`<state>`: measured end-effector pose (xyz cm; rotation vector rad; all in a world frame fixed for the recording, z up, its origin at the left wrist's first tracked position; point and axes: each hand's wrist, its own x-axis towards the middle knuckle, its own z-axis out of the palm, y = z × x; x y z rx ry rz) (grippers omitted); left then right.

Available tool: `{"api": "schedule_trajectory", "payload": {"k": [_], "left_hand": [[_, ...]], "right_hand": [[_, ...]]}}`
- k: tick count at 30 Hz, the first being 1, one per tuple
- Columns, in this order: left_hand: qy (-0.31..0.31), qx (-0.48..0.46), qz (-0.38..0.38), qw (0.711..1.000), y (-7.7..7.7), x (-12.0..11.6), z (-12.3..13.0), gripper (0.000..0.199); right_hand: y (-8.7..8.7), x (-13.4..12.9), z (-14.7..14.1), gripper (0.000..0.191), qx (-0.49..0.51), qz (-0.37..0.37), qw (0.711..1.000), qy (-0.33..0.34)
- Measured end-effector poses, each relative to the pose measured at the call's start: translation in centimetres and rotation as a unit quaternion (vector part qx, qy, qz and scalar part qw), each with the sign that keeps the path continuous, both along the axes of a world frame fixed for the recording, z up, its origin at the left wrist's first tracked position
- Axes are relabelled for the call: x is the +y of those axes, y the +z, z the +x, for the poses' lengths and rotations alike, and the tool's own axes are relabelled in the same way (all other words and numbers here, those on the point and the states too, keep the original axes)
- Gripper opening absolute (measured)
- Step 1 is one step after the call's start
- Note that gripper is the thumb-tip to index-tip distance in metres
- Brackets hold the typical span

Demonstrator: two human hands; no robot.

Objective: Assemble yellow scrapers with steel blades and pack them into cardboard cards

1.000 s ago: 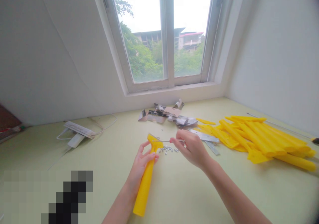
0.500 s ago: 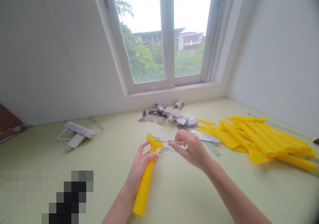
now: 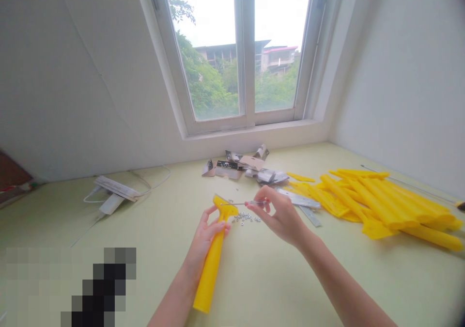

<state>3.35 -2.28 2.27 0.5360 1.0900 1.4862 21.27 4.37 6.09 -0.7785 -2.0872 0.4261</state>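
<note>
My left hand [image 3: 208,235] is wrapped around a yellow plastic scraper [image 3: 209,269], gripping just below its wide head, with the handle pointing down toward me. My right hand [image 3: 281,215] pinches a thin metal screwdriver or similar slender tool [image 3: 240,203] between thumb and fingers. Its shaft lies across the top of the scraper head, and its tip is hidden or too fine to make out. Several small metal nuts or washers [image 3: 246,218] lie on the table between my hands.
A heap of yellow scraper parts [image 3: 381,203] lies to the right, with metal strips [image 3: 298,198] at its left edge. Torn packaging [image 3: 234,168] sits near the window wall. A white cable and device [image 3: 116,189] lie at the left.
My right hand has risen slightly and turned the thin tool, lifting it a little over the scraper head. My left hand and the scraper have barely moved.
</note>
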Motion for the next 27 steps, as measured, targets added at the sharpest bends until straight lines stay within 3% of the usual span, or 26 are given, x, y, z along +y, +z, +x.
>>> {"api": "schedule_trajectory", "payload": {"k": [6, 16, 22, 27], "left_hand": [[-0.010, -0.004, -0.003, 1.000, 0.12, -0.10, 0.02, 0.063], [-0.003, -0.010, -0.004, 1.000, 0.21, -0.04, 0.03, 0.061], [-0.016, -0.010, -0.003, 1.000, 0.13, -0.06, -0.01, 0.062], [-0.022, -0.011, -0.007, 1.000, 0.12, -0.07, -0.01, 0.061]], "right_hand": [[-0.27, 0.34, -0.12, 0.034, -0.048, 0.023, 0.996, -0.071], [0.00, -0.24, -0.19, 0.013, -0.030, 0.008, 0.999, 0.014], [-0.39, 0.21, -0.14, 0.034, -0.052, 0.032, 0.997, -0.051], [-0.22, -0.06, -0.23, 0.026, -0.060, -0.013, 0.997, -0.055]]}}
